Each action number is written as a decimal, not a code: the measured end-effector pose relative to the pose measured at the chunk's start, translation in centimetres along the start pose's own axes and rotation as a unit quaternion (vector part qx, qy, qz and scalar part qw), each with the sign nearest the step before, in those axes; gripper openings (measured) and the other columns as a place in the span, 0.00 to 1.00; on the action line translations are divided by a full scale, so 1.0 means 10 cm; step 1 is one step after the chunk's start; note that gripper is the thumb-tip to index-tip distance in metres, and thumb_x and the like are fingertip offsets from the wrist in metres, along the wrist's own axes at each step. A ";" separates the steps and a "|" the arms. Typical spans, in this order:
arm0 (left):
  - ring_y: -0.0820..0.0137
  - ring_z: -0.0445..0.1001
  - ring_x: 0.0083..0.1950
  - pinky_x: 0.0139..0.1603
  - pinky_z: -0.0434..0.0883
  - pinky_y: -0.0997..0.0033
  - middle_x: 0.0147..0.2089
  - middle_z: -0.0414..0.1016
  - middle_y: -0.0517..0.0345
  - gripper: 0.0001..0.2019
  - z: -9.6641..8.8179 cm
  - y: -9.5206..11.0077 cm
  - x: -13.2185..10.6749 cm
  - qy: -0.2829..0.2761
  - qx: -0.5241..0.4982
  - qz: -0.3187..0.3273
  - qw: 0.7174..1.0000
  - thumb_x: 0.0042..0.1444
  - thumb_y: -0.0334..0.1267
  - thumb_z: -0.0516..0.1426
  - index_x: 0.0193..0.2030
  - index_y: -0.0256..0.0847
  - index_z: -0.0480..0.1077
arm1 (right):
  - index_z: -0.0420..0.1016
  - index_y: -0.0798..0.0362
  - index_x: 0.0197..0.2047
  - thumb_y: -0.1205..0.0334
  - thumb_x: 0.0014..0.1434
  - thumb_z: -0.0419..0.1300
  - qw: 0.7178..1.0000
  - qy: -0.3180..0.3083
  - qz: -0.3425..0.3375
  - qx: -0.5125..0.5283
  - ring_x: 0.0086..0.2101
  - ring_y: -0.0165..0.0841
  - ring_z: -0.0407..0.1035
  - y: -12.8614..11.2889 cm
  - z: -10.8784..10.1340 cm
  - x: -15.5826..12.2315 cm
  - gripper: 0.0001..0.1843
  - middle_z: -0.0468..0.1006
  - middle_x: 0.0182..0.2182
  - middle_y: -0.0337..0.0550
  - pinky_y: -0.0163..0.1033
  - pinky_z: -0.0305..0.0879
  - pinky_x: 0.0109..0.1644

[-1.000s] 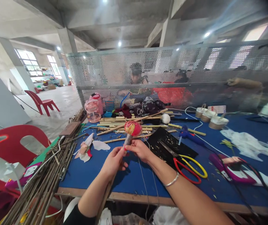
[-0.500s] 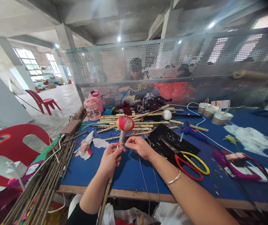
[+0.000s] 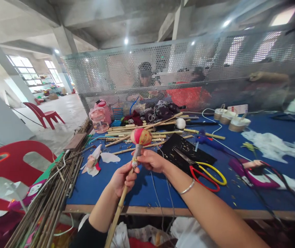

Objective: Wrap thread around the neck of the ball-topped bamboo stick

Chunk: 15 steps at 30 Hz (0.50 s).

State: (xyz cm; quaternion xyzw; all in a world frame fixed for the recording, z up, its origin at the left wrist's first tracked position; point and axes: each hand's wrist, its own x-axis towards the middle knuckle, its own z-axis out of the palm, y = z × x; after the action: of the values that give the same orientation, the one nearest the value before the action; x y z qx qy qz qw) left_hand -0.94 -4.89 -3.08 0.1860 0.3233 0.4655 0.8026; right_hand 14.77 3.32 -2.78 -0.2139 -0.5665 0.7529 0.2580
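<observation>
My left hand [image 3: 124, 178] is closed round a bamboo stick [image 3: 120, 206], which leans up and away from me. On its top sits a round head wrapped in pink and tan patterned cloth [image 3: 141, 136], above a grey wrapped neck [image 3: 137, 151]. Yellowish binding circles the stick just below the neck. My right hand [image 3: 151, 160], a silver bangle on its wrist, presses its thumb and fingers against the stick at this neck; its fingertips are partly hidden. Thin grey cords [image 3: 158, 196] hang over the table edge below the right hand.
Scissors with red and yellow handles [image 3: 206, 175] lie partly on a black cloth [image 3: 174, 146]. A blue glue gun [image 3: 209, 142] lies beyond. Bamboo pieces [image 3: 121, 141] cross the table's back; brown sticks [image 3: 51, 193] line its left edge. Behind a perforated screen [image 3: 111, 75] are people.
My right hand has come in from beside the stick to touch its neck. The stick has turned, so a different side of the cloth head faces me, and more of its shaft shows.
</observation>
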 end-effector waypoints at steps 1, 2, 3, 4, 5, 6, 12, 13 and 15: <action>0.85 0.57 0.14 0.11 0.53 0.88 0.26 0.71 0.57 0.05 0.01 -0.01 0.00 0.013 0.033 0.002 0.999 0.60 0.34 0.52 0.39 0.34 0.66 | 0.70 0.57 0.35 0.48 0.45 0.68 1.000 0.000 0.006 -0.001 0.12 0.17 0.43 0.00 0.01 -0.01 0.22 0.68 0.18 0.32 0.32 0.31 0.14; 0.82 0.62 0.16 0.13 0.59 0.85 0.28 0.73 0.54 0.07 0.03 -0.03 -0.01 0.036 0.074 0.012 0.997 0.60 0.35 0.52 0.40 0.34 0.66 | 0.69 0.58 0.32 0.48 0.44 0.68 1.000 0.015 0.006 -0.006 0.12 0.17 0.43 -0.01 0.02 -0.01 0.22 0.68 0.18 0.32 0.32 0.31 0.15; 0.80 0.67 0.18 0.16 0.64 0.83 0.30 0.74 0.52 0.08 0.05 -0.04 -0.02 0.065 0.117 0.030 0.991 0.60 0.37 0.52 0.40 0.34 0.67 | 0.69 0.58 0.30 0.49 0.42 0.69 0.999 0.038 0.004 -0.013 0.12 0.17 0.43 -0.01 0.03 -0.01 0.22 0.66 0.16 0.32 0.32 0.31 0.15; 0.78 0.70 0.21 0.19 0.68 0.80 0.33 0.75 0.51 0.10 0.08 -0.06 -0.02 0.095 0.160 0.055 0.981 0.59 0.40 0.54 0.41 0.34 0.67 | 0.68 0.58 0.28 0.49 0.41 0.69 0.998 0.065 0.000 -0.021 0.12 0.18 0.43 0.00 0.04 0.00 0.22 0.64 0.14 0.30 0.32 0.31 0.15; 0.76 0.72 0.23 0.22 0.70 0.78 0.37 0.76 0.50 0.12 0.12 -0.07 -0.03 0.122 0.198 0.086 0.969 0.58 0.42 0.55 0.42 0.36 0.66 | 0.68 0.57 0.27 0.50 0.40 0.70 0.995 0.091 -0.005 -0.028 0.12 0.18 0.43 0.00 0.05 0.01 0.21 0.61 0.12 0.28 0.32 0.32 0.16; 0.76 0.73 0.24 0.23 0.71 0.77 0.39 0.76 0.51 0.14 0.15 -0.08 -0.03 0.142 0.231 0.121 0.955 0.56 0.45 0.57 0.44 0.37 0.66 | 0.67 0.57 0.27 0.50 0.40 0.70 0.993 0.111 -0.012 -0.032 0.12 0.19 0.44 0.00 0.06 0.01 0.21 0.59 0.11 0.27 0.32 0.33 0.16; 0.84 0.54 0.13 0.12 0.49 0.83 0.24 0.69 0.67 0.22 0.20 -0.16 0.04 0.187 0.290 0.233 0.909 0.47 0.51 0.62 0.41 0.39 0.63 | 0.68 0.56 0.30 0.49 0.43 0.67 0.991 0.118 -0.035 -0.058 0.16 0.22 0.52 -0.01 0.07 0.04 0.20 0.66 0.16 0.32 0.32 0.43 0.21; 0.84 0.53 0.13 0.12 0.47 0.83 0.23 0.67 0.68 0.22 0.19 -0.17 0.06 0.201 0.283 0.238 0.907 0.46 0.51 0.62 0.40 0.39 0.62 | 0.68 0.56 0.29 0.49 0.44 0.67 0.988 0.128 -0.040 -0.072 0.17 0.22 0.52 -0.01 0.06 0.03 0.20 0.65 0.16 0.31 0.32 0.43 0.21; 0.84 0.53 0.13 0.13 0.47 0.83 0.23 0.67 0.69 0.22 0.17 -0.19 0.09 0.220 0.274 0.248 0.903 0.45 0.51 0.62 0.40 0.40 0.62 | 0.68 0.56 0.27 0.51 0.45 0.66 0.982 0.149 -0.046 -0.110 0.18 0.22 0.51 -0.04 0.05 0.01 0.17 0.63 0.15 0.30 0.32 0.44 0.22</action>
State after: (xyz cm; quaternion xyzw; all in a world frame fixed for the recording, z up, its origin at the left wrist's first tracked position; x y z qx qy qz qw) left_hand 1.71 -5.06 -3.32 0.3654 0.5495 0.5721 0.4871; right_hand 14.47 3.10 -2.29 -0.3242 -0.6107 0.6328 0.3486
